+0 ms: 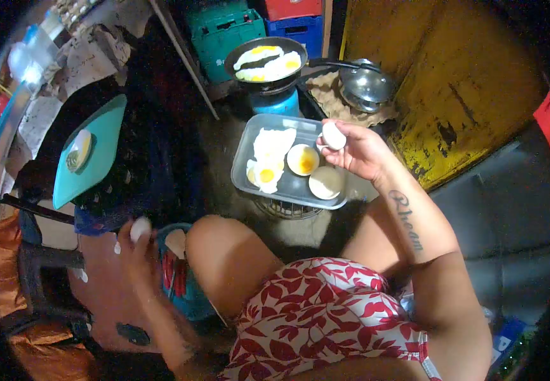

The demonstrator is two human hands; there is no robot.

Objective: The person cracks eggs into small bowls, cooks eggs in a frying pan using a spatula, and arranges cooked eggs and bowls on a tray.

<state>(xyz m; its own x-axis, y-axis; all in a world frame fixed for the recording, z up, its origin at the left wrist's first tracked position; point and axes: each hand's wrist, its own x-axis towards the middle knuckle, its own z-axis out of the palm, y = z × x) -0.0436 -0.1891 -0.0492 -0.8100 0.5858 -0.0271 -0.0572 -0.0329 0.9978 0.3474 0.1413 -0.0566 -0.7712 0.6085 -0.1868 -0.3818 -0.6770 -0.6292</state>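
Note:
My right hand pinches a white eggshell over the right edge of a clear plastic container. Fried eggs lie in the container's left half. To their right are a small bowl with yellow egg in it and a second pale round bowl. Low on the left, my left hand is blurred, its fingers around a white egg. Beyond the container, more fried eggs sit in a black frying pan on a blue burner.
The pan's handle points right, towards a metal pot on brown paper. Green and blue crates stand behind. At left is a teal tray; a blue-green bucket stands beside my knee.

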